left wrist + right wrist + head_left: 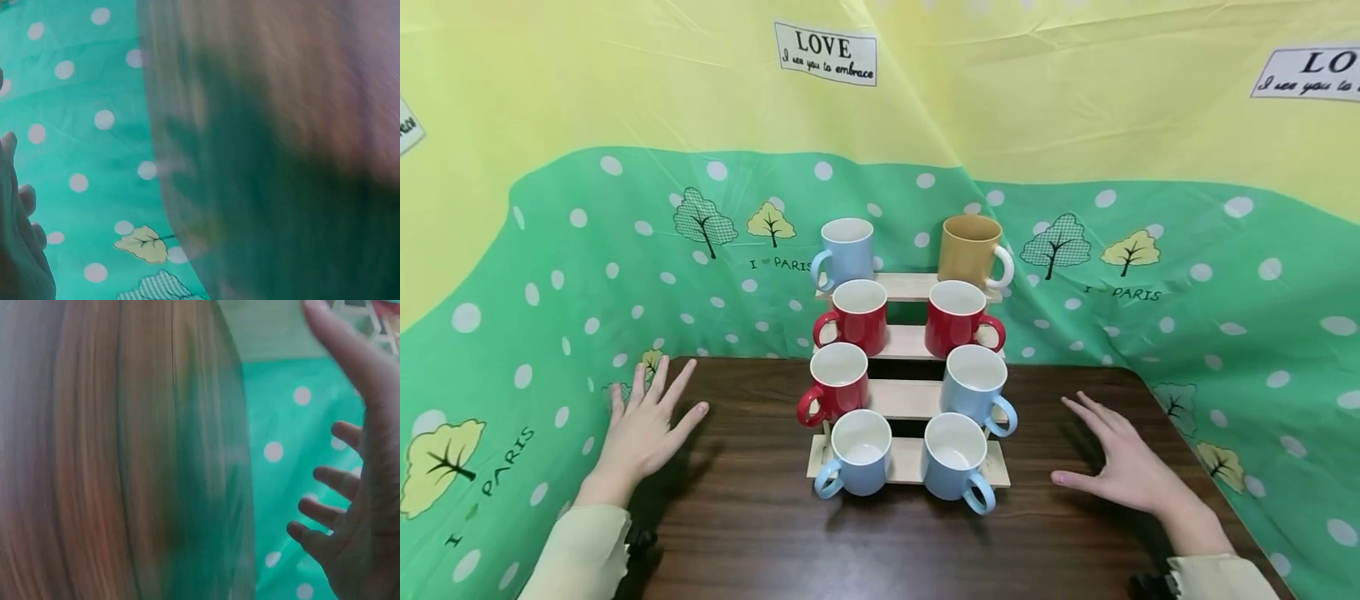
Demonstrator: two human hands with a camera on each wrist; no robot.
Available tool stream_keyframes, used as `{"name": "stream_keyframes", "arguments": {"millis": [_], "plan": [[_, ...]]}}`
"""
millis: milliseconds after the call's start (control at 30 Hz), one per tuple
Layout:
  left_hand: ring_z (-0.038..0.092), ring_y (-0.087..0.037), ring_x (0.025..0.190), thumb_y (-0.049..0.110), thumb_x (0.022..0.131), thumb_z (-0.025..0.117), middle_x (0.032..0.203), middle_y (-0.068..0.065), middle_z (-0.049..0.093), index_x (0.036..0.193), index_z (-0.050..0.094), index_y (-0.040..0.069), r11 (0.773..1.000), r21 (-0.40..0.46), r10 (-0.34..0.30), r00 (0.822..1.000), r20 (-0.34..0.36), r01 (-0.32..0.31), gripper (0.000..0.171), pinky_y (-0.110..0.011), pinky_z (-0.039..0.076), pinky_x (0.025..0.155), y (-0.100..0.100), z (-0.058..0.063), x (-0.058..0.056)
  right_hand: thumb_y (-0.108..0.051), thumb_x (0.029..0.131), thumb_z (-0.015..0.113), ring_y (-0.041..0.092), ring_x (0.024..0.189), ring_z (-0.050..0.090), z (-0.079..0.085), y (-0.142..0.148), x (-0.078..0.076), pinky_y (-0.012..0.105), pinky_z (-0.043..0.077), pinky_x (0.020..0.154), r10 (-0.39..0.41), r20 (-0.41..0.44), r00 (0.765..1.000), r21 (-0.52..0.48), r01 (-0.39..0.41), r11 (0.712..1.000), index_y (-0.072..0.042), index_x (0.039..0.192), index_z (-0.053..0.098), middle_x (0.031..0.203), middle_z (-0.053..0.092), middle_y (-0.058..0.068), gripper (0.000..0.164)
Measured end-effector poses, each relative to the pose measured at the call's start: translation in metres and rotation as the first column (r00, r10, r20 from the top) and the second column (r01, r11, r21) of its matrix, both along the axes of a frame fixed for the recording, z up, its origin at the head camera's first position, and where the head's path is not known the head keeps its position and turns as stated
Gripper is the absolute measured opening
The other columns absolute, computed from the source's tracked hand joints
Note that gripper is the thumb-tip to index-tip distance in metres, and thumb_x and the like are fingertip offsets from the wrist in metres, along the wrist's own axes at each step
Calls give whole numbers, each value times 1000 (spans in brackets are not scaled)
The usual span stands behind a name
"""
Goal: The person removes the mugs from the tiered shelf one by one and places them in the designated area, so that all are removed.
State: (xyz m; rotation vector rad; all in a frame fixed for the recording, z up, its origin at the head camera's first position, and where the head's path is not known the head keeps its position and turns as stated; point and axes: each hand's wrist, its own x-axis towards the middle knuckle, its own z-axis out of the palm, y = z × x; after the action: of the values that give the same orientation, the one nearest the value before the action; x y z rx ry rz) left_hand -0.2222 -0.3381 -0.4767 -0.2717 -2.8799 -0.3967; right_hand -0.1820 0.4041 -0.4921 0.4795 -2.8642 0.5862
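A stepped wooden rack (904,398) stands mid-table with a pair of mugs on each tier. On top are a light blue mug (848,252) and a tan mug (967,254) with a white handle. Below them sit two red mugs (867,321) (950,323). The third tier bears a red mug (842,385) at left and a light blue mug (967,387) at right. Two light blue mugs (863,458) (951,462) occupy the lowest tier. My left hand (643,433), fingers spread, is left of the rack holding nothing. To its right, my right hand (1123,462) is likewise spread and holds nothing.
The dark wooden table (760,533) carries the rack. A green and yellow printed cloth (655,208) hangs behind the table and along both its sides. Mug handles stick out past the rack's left and right ends.
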Motion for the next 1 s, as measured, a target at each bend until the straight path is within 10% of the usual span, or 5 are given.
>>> {"name": "stream_keyframes", "arguments": {"millis": [233, 633, 733, 867, 1000], "plan": [[-7, -60, 161, 55, 115, 45, 182, -22, -1, 177, 7, 31, 983, 183, -6, 1000, -14, 8, 77, -85, -11, 118, 18, 14, -15, -61, 65, 102, 56, 146, 40, -7, -40, -1, 82, 38, 105, -2, 60, 998, -129, 10, 992, -14, 165, 45, 166, 44, 27, 125], [23, -51, 162, 55, 117, 34, 183, -4, 12, 175, 6, 46, 789, 614, -42, 999, 10, 27, 65, -82, 21, 120, 52, 46, -30, -16, 77, 102, 31, 124, 60, -30, -81, 5, 31, 60, 90, 170, 171, 971, -565, -44, 824, -4, 160, 46, 145, 60, 24, 101], [19, -50, 163, 53, 117, 32, 184, -8, 7, 176, 3, 43, 636, 771, -73, 997, 25, 28, 66, -76, 16, 126, 60, 58, -35, -5, 81, 96, 24, 123, 64, -37, -85, 4, 31, 60, 92, 216, 196, 957, -674, -29, 738, 1, 158, 47, 142, 61, 26, 91], [19, -47, 164, 51, 116, 28, 184, -10, 2, 176, -1, 39, 327, 945, -92, 995, 33, -1, 68, -63, 11, 133, 71, 73, -42, 2, 86, 90, 15, 121, 66, -45, -89, 4, 29, 61, 96, 248, 238, 939, -748, 15, 663, 5, 156, 46, 144, 60, 29, 83], [26, -45, 162, 50, 114, 33, 183, -14, 10, 177, 1, 36, 260, 966, -81, 996, 32, -9, 71, -62, 15, 132, 83, 84, -51, 1, 89, 88, 7, 120, 67, -50, -97, 7, 25, 59, 97, 274, 263, 925, -763, 25, 646, 11, 155, 44, 144, 60, 31, 79]]}}
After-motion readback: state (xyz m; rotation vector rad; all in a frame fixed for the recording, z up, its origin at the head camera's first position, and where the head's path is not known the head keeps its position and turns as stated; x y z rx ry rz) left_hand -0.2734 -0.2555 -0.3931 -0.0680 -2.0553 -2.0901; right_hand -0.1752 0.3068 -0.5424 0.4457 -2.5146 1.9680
